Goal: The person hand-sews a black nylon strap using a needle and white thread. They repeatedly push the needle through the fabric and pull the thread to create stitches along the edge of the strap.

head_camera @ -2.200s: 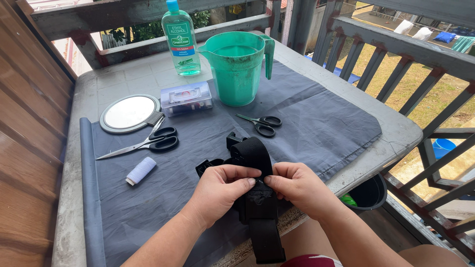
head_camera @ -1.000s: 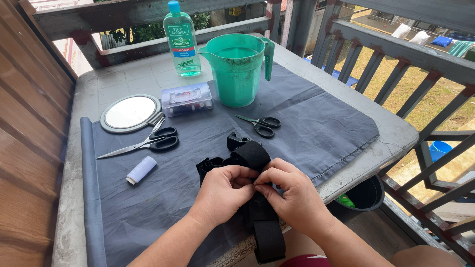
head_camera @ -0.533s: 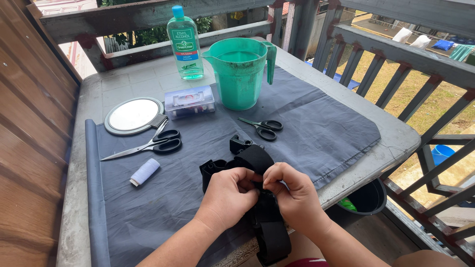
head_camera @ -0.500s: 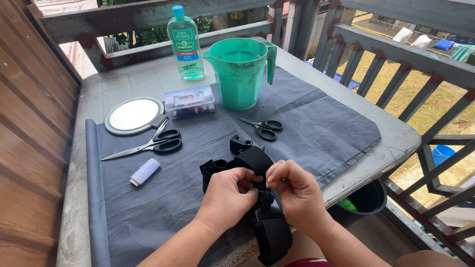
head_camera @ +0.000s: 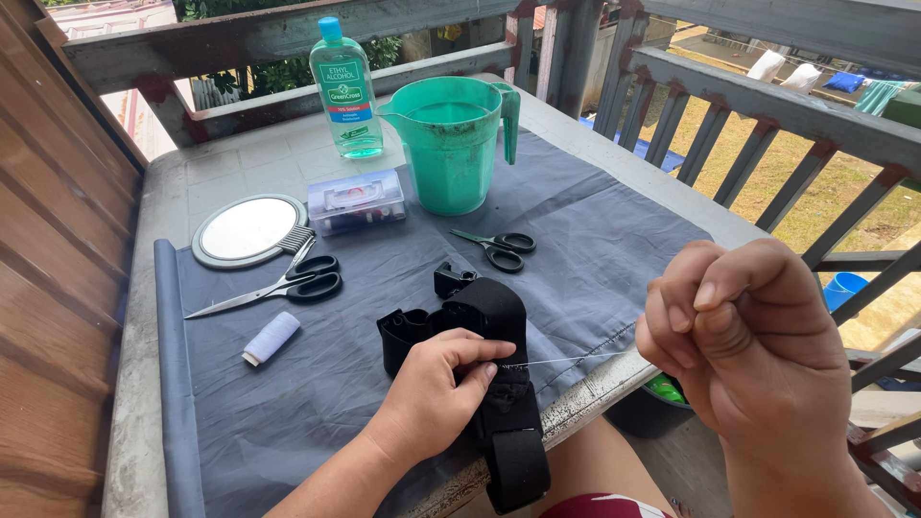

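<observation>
Inspecting centre frame, we find the left hand (head_camera: 434,395) pinning the black strap (head_camera: 499,384) at the tabletop (head_camera: 240,163) edge; thread (head_camera: 566,360) runs taut rightward to the right hand (head_camera: 748,336), fingers pinched shut.

Needle in right hand (head_camera: 743,336) too small to tell

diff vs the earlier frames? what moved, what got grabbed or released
The right hand left the black webbing strap and rose toward the camera, fist closed, drawing a thin thread taut. The left hand stays pinching the strap. Large black-handled scissors, white thread spool and green plastic jug unchanged.
</observation>
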